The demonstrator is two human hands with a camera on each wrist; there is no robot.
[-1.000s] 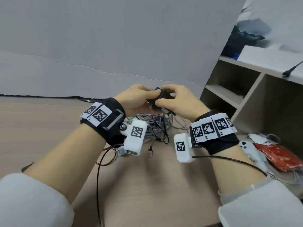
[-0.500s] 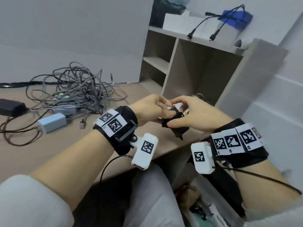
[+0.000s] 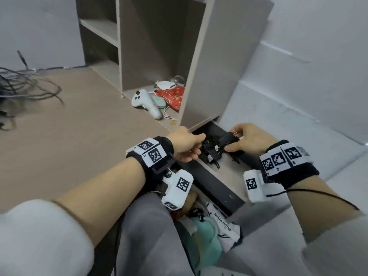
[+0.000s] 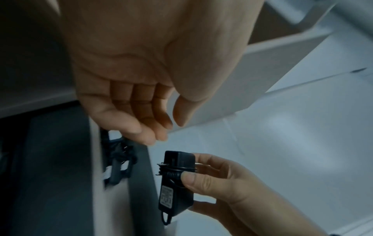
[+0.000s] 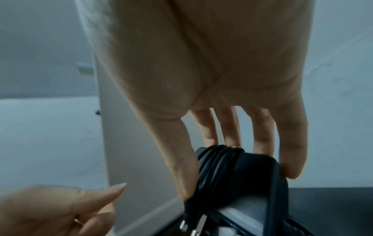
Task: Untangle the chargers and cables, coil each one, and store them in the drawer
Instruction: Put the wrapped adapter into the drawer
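Observation:
My right hand grips a black charger with its cord wound round the body, holding it just above the open drawer at the desk's right end. The right wrist view shows thumb and fingers clamped on the wrapped charger. My left hand hovers at the drawer's left edge. Its fingers hang loosely curled and hold nothing, close to the charger. Coiled black cables lie inside the drawer. A tangle of grey and black cables lies on the desk at far left.
A grey shelf unit stands on the desk right above the drawer. Its lower bay holds a white game controller and a red pouch. Below the drawer, beside my lap, sits a white coffee bag.
The view swung right from the cable pile to the drawer. Both hands carried the wrapped charger down over the open drawer, and the left hand let go of it.

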